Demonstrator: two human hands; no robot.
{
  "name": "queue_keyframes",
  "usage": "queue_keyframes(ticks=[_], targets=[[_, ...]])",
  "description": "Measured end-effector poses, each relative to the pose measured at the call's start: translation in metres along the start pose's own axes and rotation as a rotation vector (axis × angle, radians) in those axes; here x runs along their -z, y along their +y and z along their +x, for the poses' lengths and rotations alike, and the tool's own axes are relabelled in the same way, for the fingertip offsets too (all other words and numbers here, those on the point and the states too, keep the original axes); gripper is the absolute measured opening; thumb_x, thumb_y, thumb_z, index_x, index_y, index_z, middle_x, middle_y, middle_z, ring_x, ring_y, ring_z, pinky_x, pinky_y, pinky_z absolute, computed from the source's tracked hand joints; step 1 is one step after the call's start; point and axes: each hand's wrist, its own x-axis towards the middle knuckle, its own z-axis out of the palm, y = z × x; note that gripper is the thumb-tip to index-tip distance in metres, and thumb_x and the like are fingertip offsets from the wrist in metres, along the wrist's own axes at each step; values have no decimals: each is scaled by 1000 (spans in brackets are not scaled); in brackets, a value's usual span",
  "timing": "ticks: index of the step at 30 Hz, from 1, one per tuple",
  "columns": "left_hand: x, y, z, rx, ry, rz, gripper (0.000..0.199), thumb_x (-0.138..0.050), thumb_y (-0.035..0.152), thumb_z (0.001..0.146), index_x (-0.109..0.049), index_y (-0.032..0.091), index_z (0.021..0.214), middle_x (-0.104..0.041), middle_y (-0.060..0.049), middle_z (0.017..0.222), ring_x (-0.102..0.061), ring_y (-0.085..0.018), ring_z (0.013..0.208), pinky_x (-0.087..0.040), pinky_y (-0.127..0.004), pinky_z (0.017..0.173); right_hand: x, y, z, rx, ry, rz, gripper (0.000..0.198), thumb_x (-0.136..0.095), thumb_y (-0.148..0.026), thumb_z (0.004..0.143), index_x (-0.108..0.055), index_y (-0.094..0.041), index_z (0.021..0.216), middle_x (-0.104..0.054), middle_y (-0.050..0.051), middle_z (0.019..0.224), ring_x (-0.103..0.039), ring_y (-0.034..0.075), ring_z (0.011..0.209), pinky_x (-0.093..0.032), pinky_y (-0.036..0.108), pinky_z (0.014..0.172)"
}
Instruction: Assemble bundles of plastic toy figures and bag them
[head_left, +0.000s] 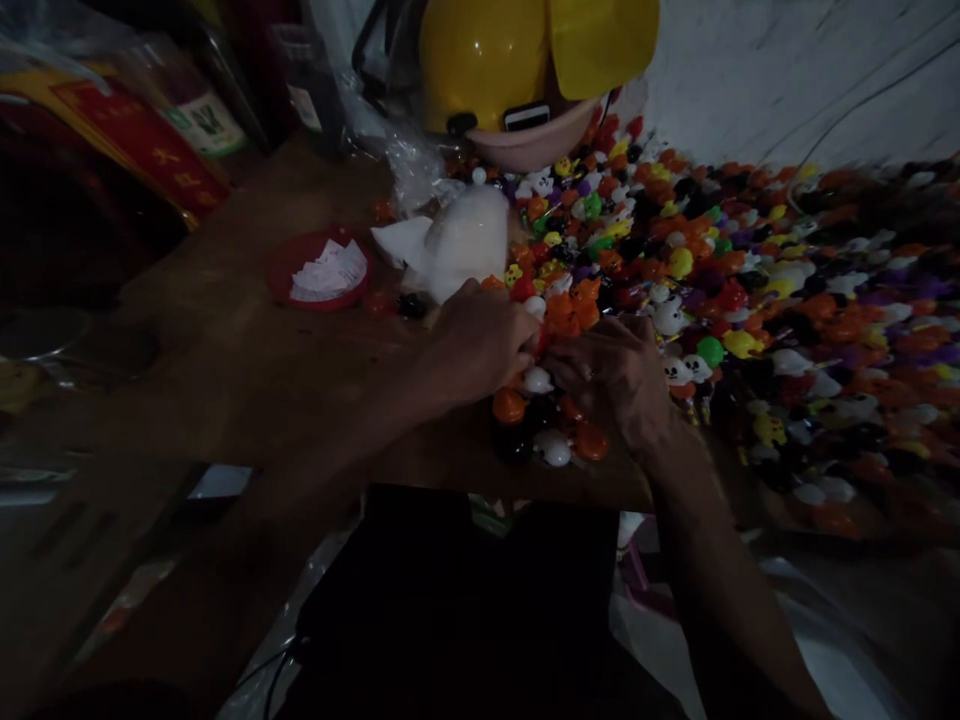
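Note:
My left hand (487, 335) is closed, its fingers curled down among small plastic figures at the edge of the pile. Close to its right, my right hand (611, 365) has fingers pinched together, pointing toward the left one. A bit of red shows between the two hands, but what the fingers hold is hidden. Just beyond them lie orange figures (574, 308). Below the hands, near the table edge, sit a white figure (553, 448), an orange figure (509, 405) and some black ones.
A big pile of colourful figures (735, 270) spreads right along the wall. Left on the wooden table (217, 370) stands a red dish (281, 270) of white paper slips. Behind are a stack of clear bags (476, 235), a pink basin (536, 150) and a yellow helmet (487, 60).

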Motion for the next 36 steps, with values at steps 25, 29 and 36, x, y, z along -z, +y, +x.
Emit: queue_keyframes(ticks=[25, 29, 36], targets=[[-5, 11, 15, -126, -119, 368, 13, -59, 20, 86, -71, 15, 82, -71, -14, 84, -68, -37, 97, -46, -54, 95, -14, 2, 9, -58, -133, -76, 27, -55, -29, 99, -68, -19, 77, -60, 4, 74, -55, 22, 83, -36, 44, 97], [3, 6, 17, -70, -126, 288, 7, -66, 17, 81, -72, 15, 79, -72, -14, 86, -68, -36, 101, -49, -50, 96, -5, 11, 5, -42, -67, 14, 33, -55, -39, 101, -72, -20, 81, -67, 7, 76, -62, 25, 88, -41, 48, 99], [-4, -30, -15, 128, 638, -588, 20, -59, 36, 95, -73, 22, 97, -77, -5, 102, -70, -22, 99, -54, -37, 95, 1, 37, -50, -380, 517, 494, 48, -52, -62, 100, -73, -27, 126, -73, 8, 130, -66, 29, 126, -50, 50, 110]])
